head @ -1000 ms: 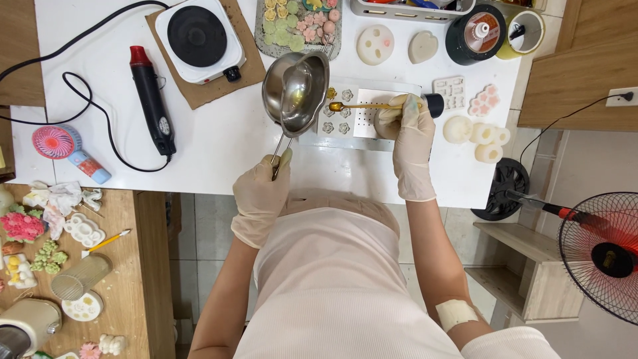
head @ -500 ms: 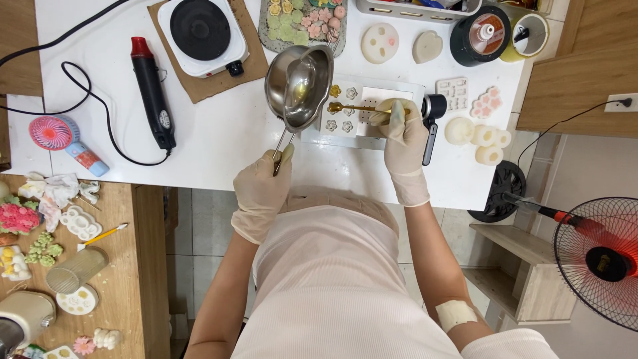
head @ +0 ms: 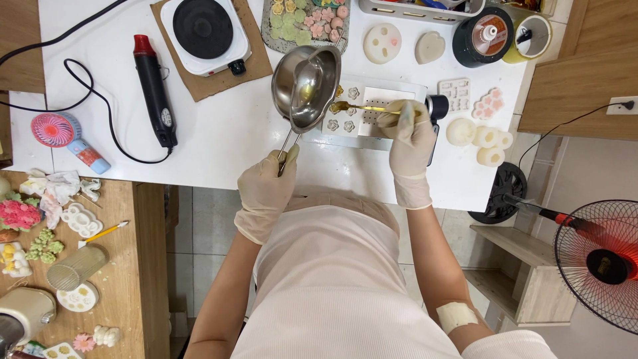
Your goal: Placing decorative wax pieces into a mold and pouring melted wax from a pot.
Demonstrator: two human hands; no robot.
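Here, over a white tabletop point(head: 219, 133), a person in pale gloves works with both hands. The left hand point(head: 267, 189) is wrapped tight around the handle of a small steel melting pot point(head: 306, 86), held lifted and tilted, a little yellowish liquid showing inside. The right hand point(head: 409, 133) pinches the end of a gold spoon point(head: 359, 107), whose bowl sits at the pot's lip, just above a white mould tray point(head: 372, 116) with small flower cavities. The pot hangs over the tray's left end, nearer the middle of the tabletop than its edge.

To the far left stand an electric hot plate point(head: 205, 30) on a brown board and a black heat gun point(head: 154, 86) with a red tip, its cord trailing left. A tray of coloured flower pieces point(head: 306, 20) lies beyond the pot; pale round castings point(head: 482, 136) sit right of the right hand. A pink handheld fan point(head: 63, 136) rests at the left edge, and a red floor fan point(head: 598, 262) stands on the right.

The risk, as it looks: the pot is held by one hand at a tilt, so a slip of the wrist could spill liquid across the tray rather than into single cavities; an overfull spoon could drip between them.
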